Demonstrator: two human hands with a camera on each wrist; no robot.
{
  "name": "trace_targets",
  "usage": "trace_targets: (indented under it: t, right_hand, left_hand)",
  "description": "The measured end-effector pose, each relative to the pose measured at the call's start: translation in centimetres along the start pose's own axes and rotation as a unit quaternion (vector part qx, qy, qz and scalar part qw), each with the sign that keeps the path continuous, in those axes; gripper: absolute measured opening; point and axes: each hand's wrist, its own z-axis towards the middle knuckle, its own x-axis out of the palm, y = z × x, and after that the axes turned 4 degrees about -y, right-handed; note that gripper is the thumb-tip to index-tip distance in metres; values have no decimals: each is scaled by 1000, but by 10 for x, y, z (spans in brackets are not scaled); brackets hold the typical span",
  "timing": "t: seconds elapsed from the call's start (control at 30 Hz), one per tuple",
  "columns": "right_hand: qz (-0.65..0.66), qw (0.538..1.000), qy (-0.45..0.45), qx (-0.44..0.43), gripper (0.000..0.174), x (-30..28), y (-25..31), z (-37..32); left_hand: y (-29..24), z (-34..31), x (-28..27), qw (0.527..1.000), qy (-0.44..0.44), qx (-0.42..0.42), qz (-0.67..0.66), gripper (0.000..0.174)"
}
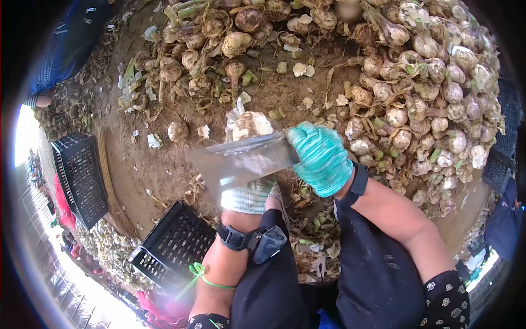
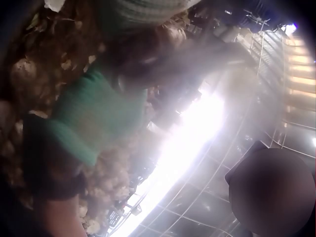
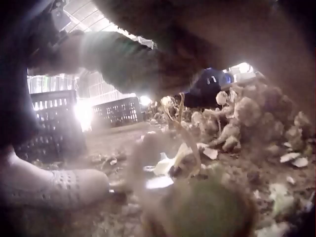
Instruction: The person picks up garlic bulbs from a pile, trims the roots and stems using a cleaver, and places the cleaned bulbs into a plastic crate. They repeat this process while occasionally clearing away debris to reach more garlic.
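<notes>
My right hand [image 1: 322, 158], in a teal striped glove, grips a broad cleaver [image 1: 249, 160] by its handle. The blade lies across in front of my left hand [image 1: 245, 198], which wears a white ribbed glove; its fingers are hidden behind the steel. Just past the blade's far edge shows a garlic bulb [image 1: 252, 126] with loose white peel, in line with the left hand and larger than bulbs on the ground, so it appears held up. In the left wrist view the teal glove [image 2: 96, 116] and blade are blurred.
Garlic bulbs [image 1: 397, 118] with stalks are heaped at right and along the far side. Black crates [image 1: 82, 178] [image 1: 178, 241] stand at left. Peel and cut stalks litter the soil. A shoe [image 1: 278, 205] is beside the left wrist. Another person's sleeve [image 1: 501, 219] shows at far right.
</notes>
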Motion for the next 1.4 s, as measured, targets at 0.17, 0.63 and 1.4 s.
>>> trace_targets:
  t: [0.17,0.63,1.4]
  right_hand:
    - [-22,990,-2,138,23,29,-43,-10]
    - [237,887,0,396,36,32,-59,-19]
    - [144,986,-3,84,33,-3,-4,-10]
  left_hand:
    - [-11,11,27,984,-146,-1,-102,36]
    - [-53,30,137,876,239,97,409,53]
    - [-77,33,-29,604,17,226,764,68]
